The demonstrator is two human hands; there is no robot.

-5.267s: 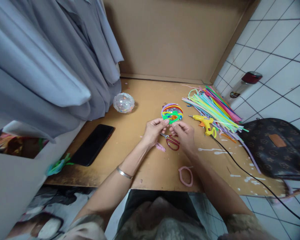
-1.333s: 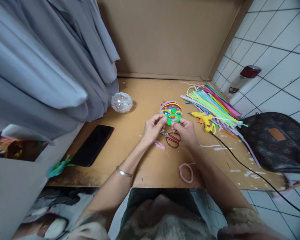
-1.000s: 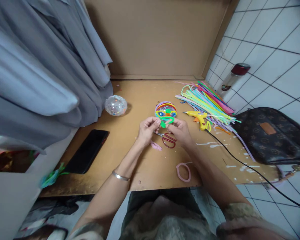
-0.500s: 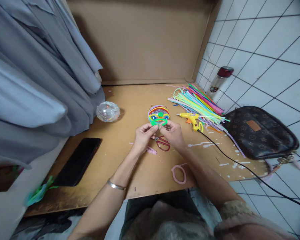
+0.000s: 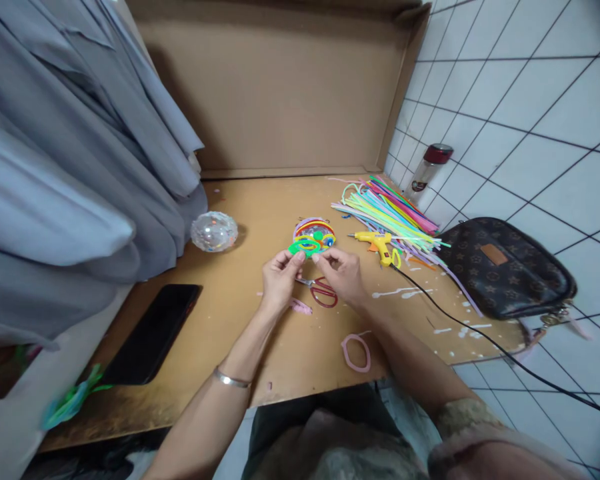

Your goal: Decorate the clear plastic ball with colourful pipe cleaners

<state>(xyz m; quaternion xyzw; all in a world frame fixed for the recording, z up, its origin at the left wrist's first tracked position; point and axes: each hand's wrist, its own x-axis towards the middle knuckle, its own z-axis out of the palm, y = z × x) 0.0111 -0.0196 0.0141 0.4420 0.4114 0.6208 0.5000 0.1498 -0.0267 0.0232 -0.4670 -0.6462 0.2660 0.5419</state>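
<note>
Between the fingertips of my left hand (image 5: pixel 280 279) and my right hand (image 5: pixel 345 275) is a bright green pipe cleaner loop (image 5: pixel 304 249), pinched from both sides. Just behind it sits a round ball decorated with coloured pipe cleaners (image 5: pixel 314 225), a green dot and blue eye shapes; the loop covers part of its lower left. Red-handled scissors (image 5: pixel 325 292) lie on the table under my hands, the blades partly hidden by my left hand. Short pink pieces (image 5: pixel 301 307) rest near my left wrist, and a pink pipe cleaner loop (image 5: pixel 356 353) is closer to me.
A yellow glue gun (image 5: pixel 375 245) with a black cord lies at right, beside a heap of colourful pipe cleaners (image 5: pixel 390 210). Beyond are a brown bag (image 5: pixel 510 267) and a bottle (image 5: pixel 427 172). To the left are a clear ball (image 5: pixel 214 232), a black phone (image 5: pixel 153 333) and a grey curtain (image 5: pixel 80 147).
The green loop has moved left across the front of the decorated ball, and one blue eye shape at right shows more clearly. The whole view has shifted slightly.
</note>
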